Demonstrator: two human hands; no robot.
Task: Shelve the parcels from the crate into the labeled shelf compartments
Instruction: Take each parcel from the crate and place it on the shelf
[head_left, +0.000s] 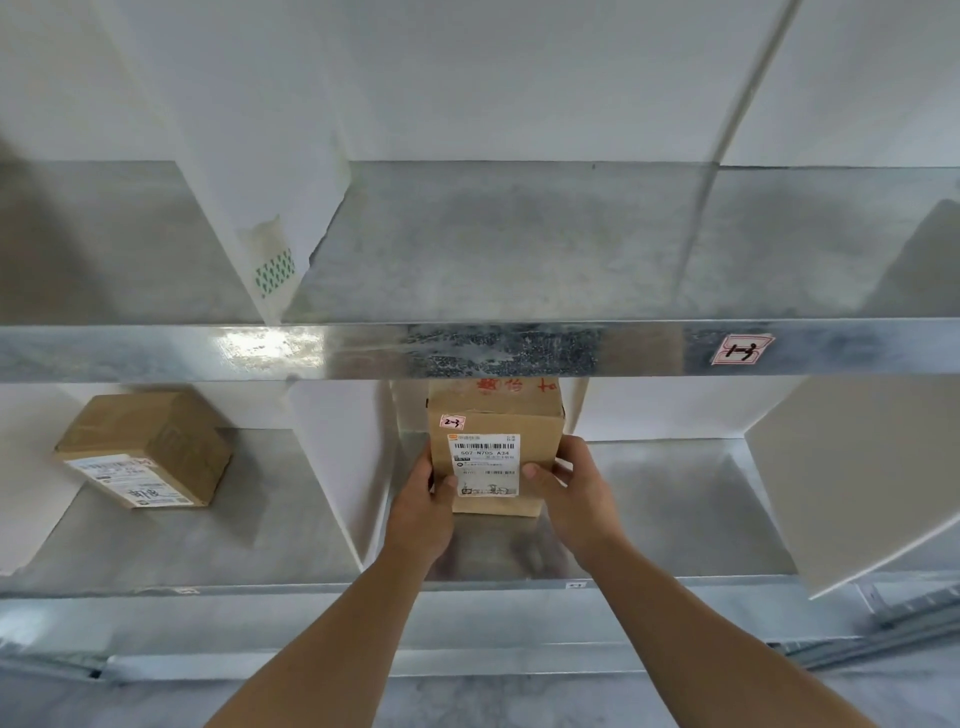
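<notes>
A brown cardboard parcel (493, 447) with a white shipping label and a small tag reading 2-3 stands upright on the lower metal shelf (665, 499), in the middle compartment. My left hand (423, 506) grips its left side, thumb on the front face. My right hand (569, 486) grips its right side, thumb on the label's edge. The parcel's base rests on or just above the shelf; I cannot tell which. The crate is out of view.
Another brown parcel (148, 449) lies tilted in the left compartment. White divider panels (343, 467) (852, 478) separate the compartments. The upper shelf rail (467, 351) carries a red-bordered label (742, 349) reading 1-3. A taped white divider (270, 218) stands on the upper shelf.
</notes>
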